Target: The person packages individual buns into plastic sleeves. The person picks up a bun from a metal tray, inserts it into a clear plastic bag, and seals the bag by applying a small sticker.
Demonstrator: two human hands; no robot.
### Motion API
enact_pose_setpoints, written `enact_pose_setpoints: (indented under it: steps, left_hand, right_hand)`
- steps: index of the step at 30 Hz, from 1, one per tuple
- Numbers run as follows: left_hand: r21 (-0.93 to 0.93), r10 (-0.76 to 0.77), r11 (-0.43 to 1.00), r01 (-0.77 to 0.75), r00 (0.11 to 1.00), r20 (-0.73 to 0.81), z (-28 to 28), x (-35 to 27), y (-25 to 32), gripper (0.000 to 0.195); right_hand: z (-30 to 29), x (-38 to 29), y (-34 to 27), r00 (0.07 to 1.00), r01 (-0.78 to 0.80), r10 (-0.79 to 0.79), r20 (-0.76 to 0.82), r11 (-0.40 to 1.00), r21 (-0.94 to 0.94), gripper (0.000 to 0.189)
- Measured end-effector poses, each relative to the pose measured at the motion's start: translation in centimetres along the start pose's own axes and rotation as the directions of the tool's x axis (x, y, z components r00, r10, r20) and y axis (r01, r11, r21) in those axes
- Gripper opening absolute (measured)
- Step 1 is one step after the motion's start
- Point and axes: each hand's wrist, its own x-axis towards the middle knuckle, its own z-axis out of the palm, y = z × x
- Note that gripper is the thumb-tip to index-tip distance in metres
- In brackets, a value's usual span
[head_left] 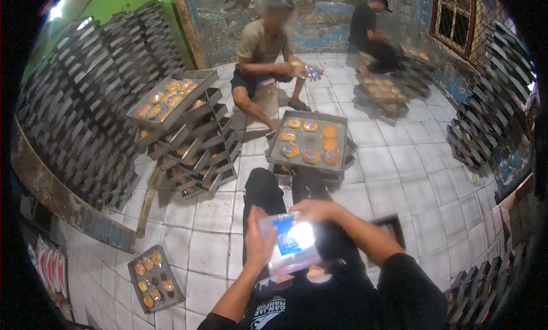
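My left hand [260, 243] grips the left side of a stack of clear plastic bags [284, 263] with blue print, held over my lap. At the stack's top right edge, my right hand [319, 211] holds it too, and a bright glare hides part of the print. Just beyond my knees a metal baking tray [314, 116] rests on other trays. Several round buns stand on it; some, such as a wrapped bun [290, 149], are in printed clear film, while an orange-topped bun [329, 131] looks bare.
A person [265, 47] sits opposite, holding a bun and wrapper; another person [370, 34] crouches farther back by blurred trays. Left stands a crisscross tray stack [171, 109] with wrapped buns on top. A small tray [156, 278] lies on the tiles. Tall tray stacks [98, 73] line the wall.
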Motion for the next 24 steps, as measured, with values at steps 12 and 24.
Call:
enact_pose_setpoints:
  steps: [12, 24]
  left_hand:
    - [0.633, 0.517, 0.568, -0.526, 0.827, 0.222, -2.1, -2.0, -0.5, 0.036]
    - [0.022, 0.05, 0.998, -0.054, 0.988, 0.143, -1.1, 0.8, -0.2, 0.026]
  right_hand:
    - [4.2, -5.3, -7.5, 0.785, 0.17, -0.519, -0.339, 0.706, -0.687, 0.08]
    - [1.4, -5.1, -5.9, 0.873, 0.117, -0.144, -0.466, 0.989, -0.087, 0.015]
